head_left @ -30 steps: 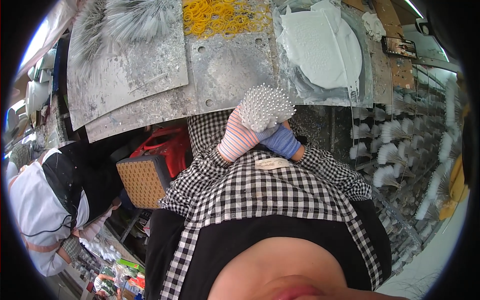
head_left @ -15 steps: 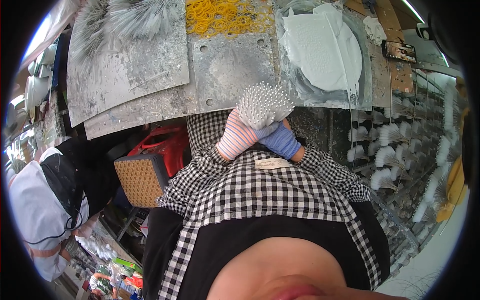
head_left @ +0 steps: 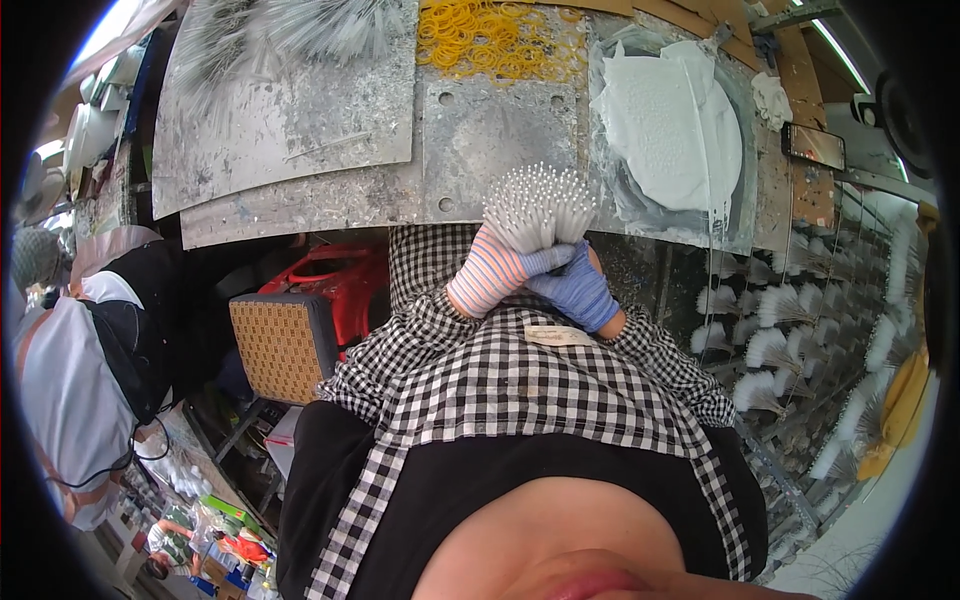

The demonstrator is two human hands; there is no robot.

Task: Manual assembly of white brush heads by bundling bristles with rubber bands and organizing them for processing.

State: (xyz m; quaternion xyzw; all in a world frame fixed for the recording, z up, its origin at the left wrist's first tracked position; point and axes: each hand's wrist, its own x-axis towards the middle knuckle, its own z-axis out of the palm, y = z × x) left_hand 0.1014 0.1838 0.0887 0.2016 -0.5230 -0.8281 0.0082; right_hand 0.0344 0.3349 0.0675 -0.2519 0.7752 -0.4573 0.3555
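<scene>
A fanned bundle of thin grey bristles (head_left: 540,205) with white-tipped ends stands up between my hands, just in front of the table's near edge. My left hand (head_left: 487,272), in an orange-and-blue striped glove, is closed around the bundle's left side, its thumb reaching across the front. My right hand (head_left: 580,290), in a blue glove with bare skin showing near the fingers, closes round the lower right of the bundle. The lower ends of the bristles are hidden by the gloves.
On the table lie a metal plate (head_left: 500,135), yellow rubber bands (head_left: 490,40), a board with white paste (head_left: 675,130), and loose clear bristles (head_left: 330,30) at far left. A phone (head_left: 814,147) sits far right. Racked white-tipped bundles (head_left: 775,345) stand right; a red stool (head_left: 352,290) is left.
The bundle has turned a little more upright, and its spread tips now point away toward the table. Both hands keep their grip. The whole view has shifted slightly.
</scene>
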